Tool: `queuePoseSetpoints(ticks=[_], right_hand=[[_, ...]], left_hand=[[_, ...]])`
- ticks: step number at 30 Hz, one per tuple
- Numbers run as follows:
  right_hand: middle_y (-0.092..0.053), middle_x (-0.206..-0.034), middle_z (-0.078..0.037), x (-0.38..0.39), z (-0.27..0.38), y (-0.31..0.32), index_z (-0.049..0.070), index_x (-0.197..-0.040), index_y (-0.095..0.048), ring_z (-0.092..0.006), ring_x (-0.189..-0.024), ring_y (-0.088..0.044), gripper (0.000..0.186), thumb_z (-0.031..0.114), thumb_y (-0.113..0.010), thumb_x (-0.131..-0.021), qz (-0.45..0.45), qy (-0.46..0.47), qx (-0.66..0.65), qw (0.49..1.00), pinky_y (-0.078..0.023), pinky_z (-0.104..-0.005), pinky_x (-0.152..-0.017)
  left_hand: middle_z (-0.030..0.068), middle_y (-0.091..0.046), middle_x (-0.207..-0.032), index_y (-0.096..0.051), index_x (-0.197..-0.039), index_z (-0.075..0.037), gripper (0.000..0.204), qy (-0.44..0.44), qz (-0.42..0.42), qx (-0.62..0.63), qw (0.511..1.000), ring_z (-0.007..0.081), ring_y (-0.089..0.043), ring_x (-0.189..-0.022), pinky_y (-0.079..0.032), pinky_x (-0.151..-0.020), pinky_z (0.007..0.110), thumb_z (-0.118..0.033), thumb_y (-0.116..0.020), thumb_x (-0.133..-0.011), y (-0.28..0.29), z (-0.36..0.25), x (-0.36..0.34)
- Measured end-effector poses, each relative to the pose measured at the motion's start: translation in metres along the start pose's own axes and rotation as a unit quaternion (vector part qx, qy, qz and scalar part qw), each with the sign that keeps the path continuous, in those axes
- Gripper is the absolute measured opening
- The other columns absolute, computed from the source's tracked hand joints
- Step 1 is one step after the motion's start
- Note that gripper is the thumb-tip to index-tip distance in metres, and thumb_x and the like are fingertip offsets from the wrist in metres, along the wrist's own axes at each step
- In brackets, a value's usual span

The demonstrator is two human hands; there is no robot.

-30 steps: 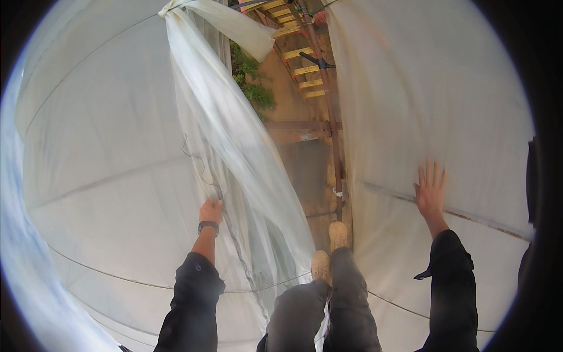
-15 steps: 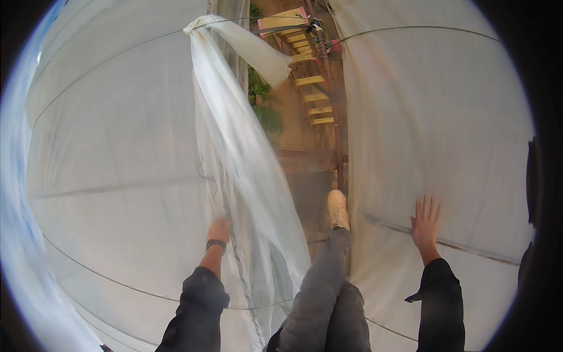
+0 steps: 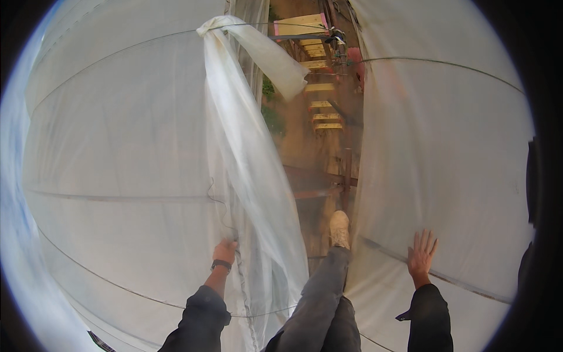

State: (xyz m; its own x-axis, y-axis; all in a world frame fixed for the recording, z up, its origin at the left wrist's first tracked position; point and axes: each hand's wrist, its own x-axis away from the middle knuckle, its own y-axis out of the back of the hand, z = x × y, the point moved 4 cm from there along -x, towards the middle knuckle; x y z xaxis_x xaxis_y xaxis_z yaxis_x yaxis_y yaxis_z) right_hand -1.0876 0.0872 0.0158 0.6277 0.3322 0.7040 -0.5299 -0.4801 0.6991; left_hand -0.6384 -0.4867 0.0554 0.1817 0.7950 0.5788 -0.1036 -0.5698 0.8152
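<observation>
My left hand (image 3: pixel 225 250) is closed beside the edge of the left translucent plastic sheet (image 3: pixel 129 152). A thin, dark, wavy wire (image 3: pixel 218 201) runs down into its fingers. Below the hand a dark wavy line continues along the sheet's edge. A long loose strip of the film (image 3: pixel 249 152), knotted at its top over a cord, hangs just right of that hand. On the right plastic sheet (image 3: pixel 457 176) my right hand (image 3: pixel 420 258) lies flat with fingers spread, next to a straight rail (image 3: pixel 463 284) and holding nothing.
Between the sheets a gap shows brown ground far below, a yellow-runged ladder (image 3: pixel 319 88) and green plants (image 3: pixel 271 117). My light shoe (image 3: pixel 339 230) stands at the gap, beside reddish-brown beams (image 3: pixel 316 193). Cords (image 3: pixel 434 59) stretch across both sheets.
The view has shifted, so both hands and the sheets sit lower in it. My left hand is still closed at the film edge; my right hand still rests flat.
</observation>
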Motion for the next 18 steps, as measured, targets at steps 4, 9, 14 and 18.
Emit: queuePoseSetpoints(ticks=[4,9,14,18], right_hand=[[-0.008,-0.175,-0.016,0.005,-0.001,0.01,0.013,-0.164,-0.029,-0.0397,-0.161,0.0,0.083,0.042,-0.067,-0.096,0.036,-0.004,-0.034,0.999,-0.001,-0.0595,-0.129],[-0.004,-0.175,-0.015,0.006,-0.018,0.027,0.019,-0.164,-0.033,-0.0392,-0.161,-0.001,0.096,0.032,-0.082,-0.082,0.123,0.067,0.022,0.99,-0.011,-0.0576,-0.128],[-0.008,-0.175,-0.014,-0.009,-0.027,0.028,0.021,-0.157,-0.044,-0.0379,-0.161,-0.005,0.086,0.024,-0.08,-0.079,0.179,0.079,0.039,0.98,-0.024,-0.0579,-0.125],[-0.023,-0.17,-0.014,-0.02,-0.027,0.031,0.017,-0.145,-0.058,-0.0376,-0.158,-0.019,0.069,0.021,-0.077,-0.079,0.208,0.051,0.009,0.977,-0.035,-0.0584,-0.119]], left_hand=[[0.0196,-0.074,-0.104,-0.069,-0.108,-0.01,0.038,0.027,0.032,-0.041,0.998,0.0442,-0.068,-0.102,-0.053,-0.084,0.056,-0.047,-0.066,-0.096,0.009,-0.016,0.01],[0.019,-0.075,-0.102,-0.069,-0.107,-0.01,0.038,0.029,0.038,-0.052,0.998,0.0442,-0.068,-0.1,-0.053,-0.082,0.056,-0.046,-0.066,-0.096,0.013,-0.028,0.014],[0.0169,-0.076,-0.098,-0.067,-0.104,-0.01,0.033,0.019,0.019,-0.062,0.998,0.0431,-0.07,-0.096,-0.053,-0.078,0.055,-0.042,-0.068,-0.096,0.009,-0.023,0.013],[0.0156,-0.076,-0.098,-0.068,-0.105,-0.011,0.032,0.021,0.018,-0.067,0.997,0.0423,-0.07,-0.097,-0.053,-0.079,0.055,-0.042,-0.069,-0.096,0.008,-0.023,0.015]])
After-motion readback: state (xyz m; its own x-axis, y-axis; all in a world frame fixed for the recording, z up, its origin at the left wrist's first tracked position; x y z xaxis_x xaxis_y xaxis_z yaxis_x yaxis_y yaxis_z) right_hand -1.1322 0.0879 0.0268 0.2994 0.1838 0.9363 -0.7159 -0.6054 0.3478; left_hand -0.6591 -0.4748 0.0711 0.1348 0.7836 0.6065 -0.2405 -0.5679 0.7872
